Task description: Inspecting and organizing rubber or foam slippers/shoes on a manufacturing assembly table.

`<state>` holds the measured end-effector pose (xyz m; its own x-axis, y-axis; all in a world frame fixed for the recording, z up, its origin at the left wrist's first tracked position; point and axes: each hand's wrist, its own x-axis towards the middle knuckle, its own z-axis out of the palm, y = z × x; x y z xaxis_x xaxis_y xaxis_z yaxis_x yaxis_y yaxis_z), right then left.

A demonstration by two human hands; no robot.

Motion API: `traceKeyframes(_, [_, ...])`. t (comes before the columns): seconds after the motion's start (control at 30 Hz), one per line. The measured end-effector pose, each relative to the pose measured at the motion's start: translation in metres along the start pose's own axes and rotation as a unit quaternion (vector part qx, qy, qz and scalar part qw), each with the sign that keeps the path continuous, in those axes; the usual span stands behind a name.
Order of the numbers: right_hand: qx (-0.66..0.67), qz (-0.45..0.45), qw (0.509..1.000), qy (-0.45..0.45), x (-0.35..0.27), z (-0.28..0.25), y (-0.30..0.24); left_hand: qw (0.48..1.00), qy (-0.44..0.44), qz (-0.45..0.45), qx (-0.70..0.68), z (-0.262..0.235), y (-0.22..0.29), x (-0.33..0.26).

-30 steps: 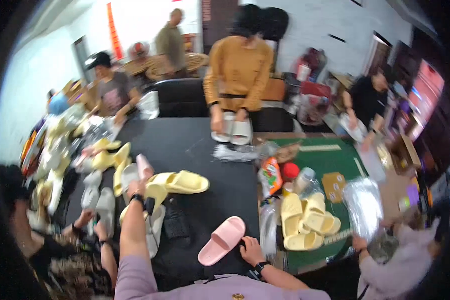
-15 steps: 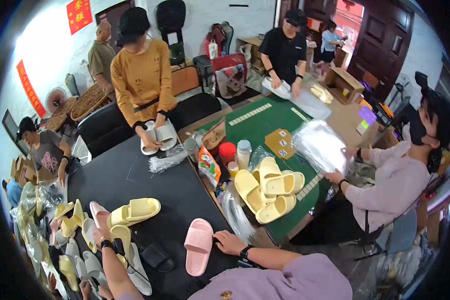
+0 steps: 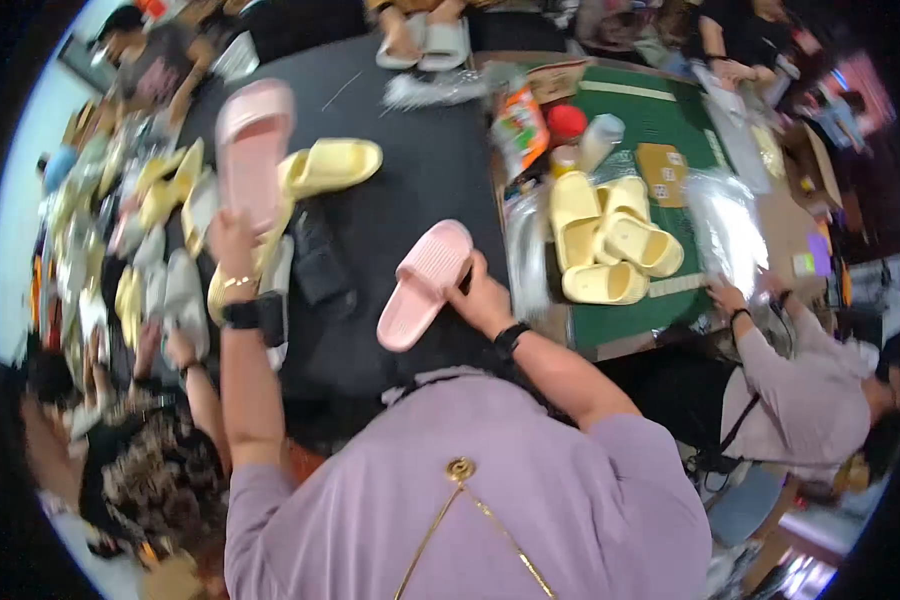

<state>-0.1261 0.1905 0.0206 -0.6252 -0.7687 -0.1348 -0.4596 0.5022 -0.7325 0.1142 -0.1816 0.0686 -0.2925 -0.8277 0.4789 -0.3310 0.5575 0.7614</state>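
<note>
A pink slide slipper (image 3: 254,150) is raised over the left part of the black table, toe pointing away. My left hand (image 3: 232,240) grips it by the heel end, fingers closed round it. Nearer the table's middle, my right hand (image 3: 483,297) grips a second pink slipper (image 3: 426,285) by its right side, next to the ribbed strap; this one is tilted, toe up and to the right. A yellow slipper (image 3: 332,167) lies just right of the raised one. Close to my left forearm is a black slipper (image 3: 322,265).
Many yellow, white and grey slippers, some in clear plastic, crowd the left side near another person's hands. On the green table to the right lie several stacked yellow slippers (image 3: 610,240), bottles and clear bags (image 3: 725,225). Across the black table (image 3: 410,150), a person's hands hold white slippers (image 3: 440,45).
My view has tipped downward. My left hand has lifted one pink slipper from among the others. The pink slipper at my right hand has turned, its toe now leaning right.
</note>
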Motion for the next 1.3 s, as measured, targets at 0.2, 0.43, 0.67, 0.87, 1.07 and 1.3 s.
traceKeyframes(0.2, [-0.079,0.005,0.994,-0.072,0.000,0.012,-0.031,0.962,-0.084,-0.229,-0.121,0.051,0.113,-0.143])
traceKeyframes(0.43, [-0.172,0.038,0.984,-0.031,0.020,0.000,-0.004,0.972,-0.112,-0.208,-0.015,0.053,0.098,-0.235])
traceKeyframes(0.67, [-0.179,0.010,0.984,0.020,0.015,-0.013,0.026,0.892,-0.350,-0.284,-0.017,0.045,0.103,-0.263])
traceKeyframes(0.87, [-0.067,-0.020,0.997,-0.033,0.000,-0.020,0.027,0.920,-0.339,-0.182,0.078,0.055,0.084,-0.241])
traceKeyframes(1.07, [0.023,0.023,0.994,0.105,-0.018,-0.036,0.085,0.930,-0.326,-0.163,-0.050,0.059,0.099,-0.225])
traceKeyframes(1.3, [-0.228,0.034,0.972,0.032,-0.035,-0.024,0.226,0.932,-0.338,-0.119,0.046,0.090,0.092,-0.234])
